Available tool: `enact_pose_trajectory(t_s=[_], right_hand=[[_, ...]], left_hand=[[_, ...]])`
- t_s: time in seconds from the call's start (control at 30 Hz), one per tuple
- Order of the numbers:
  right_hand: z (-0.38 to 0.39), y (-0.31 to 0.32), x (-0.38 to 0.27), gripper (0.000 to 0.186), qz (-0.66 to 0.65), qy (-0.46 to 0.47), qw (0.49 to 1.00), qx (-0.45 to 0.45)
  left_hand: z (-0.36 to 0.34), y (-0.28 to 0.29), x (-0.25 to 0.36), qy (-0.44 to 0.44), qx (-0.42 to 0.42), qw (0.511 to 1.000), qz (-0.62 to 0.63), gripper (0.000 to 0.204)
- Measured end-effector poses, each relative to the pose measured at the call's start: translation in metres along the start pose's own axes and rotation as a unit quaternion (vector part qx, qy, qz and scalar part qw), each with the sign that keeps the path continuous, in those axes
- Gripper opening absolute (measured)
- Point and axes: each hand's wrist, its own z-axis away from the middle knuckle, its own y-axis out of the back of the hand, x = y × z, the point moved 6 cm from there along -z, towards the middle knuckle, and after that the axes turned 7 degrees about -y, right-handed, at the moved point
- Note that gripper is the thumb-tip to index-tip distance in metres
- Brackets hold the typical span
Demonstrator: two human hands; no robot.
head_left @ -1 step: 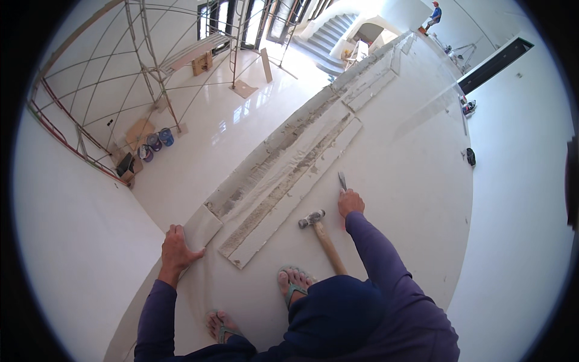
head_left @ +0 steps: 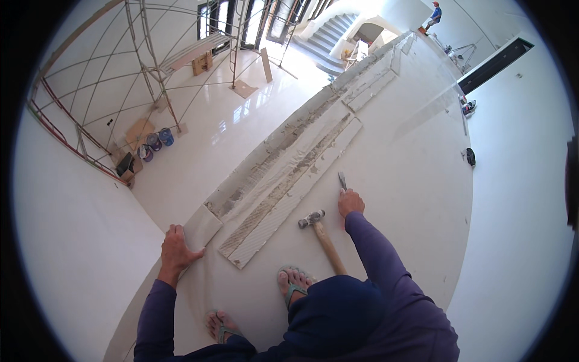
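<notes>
My left hand [head_left: 175, 250] lies over the outer edge of a pale edge tile [head_left: 202, 228], thumb spread out on its top and fingers reaching along the rim. In my right hand [head_left: 350, 203] is a narrow metal-bladed hand tool [head_left: 342, 180], its blade pointing away from me; the handle is hidden in the closed fingers. A ball-peen hammer [head_left: 327, 244] with a wooden handle rests on the floor between my feet and right arm. Beyond my left hand, a long loose tile strip [head_left: 265, 241] with a ridged mortar band lies beside the exposed, rough ledge [head_left: 259, 166].
The floor drops at the ledge to a lower shiny floor [head_left: 229, 151]. Scaffolding [head_left: 151, 66] and several buckets [head_left: 154, 142] stand down there. A curved staircase [head_left: 329, 36] is far ahead. Another person [head_left: 434, 17] is at the far right. A dark object [head_left: 470, 157] lies by the right wall.
</notes>
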Motion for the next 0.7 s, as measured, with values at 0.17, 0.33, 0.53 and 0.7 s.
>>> enact_pose_trajectory(t_s=[0.17,0.33,0.53,0.7], right_hand=[[-0.004,0.011,-0.01,0.044,0.008,0.003,0.999,0.033],[-0.033,0.026,-0.025,0.043,-0.014,-0.037,0.999,0.032],[-0.055,0.02,-0.042,0.04,0.017,-0.03,0.999,0.0],[-0.046,0.028,-0.046,0.043,0.016,-0.043,0.999,0.029]], left_hand=[[0.001,0.002,-0.001,0.005,-0.007,1.0,0.001,0.079],[0.0,0.0,-0.001,0.001,0.001,1.0,0.008,0.079],[-0.001,-0.003,-0.002,-0.012,0.012,1.0,0.013,0.079],[0.0,-0.003,-0.002,-0.005,0.003,1.0,0.006,0.077]])
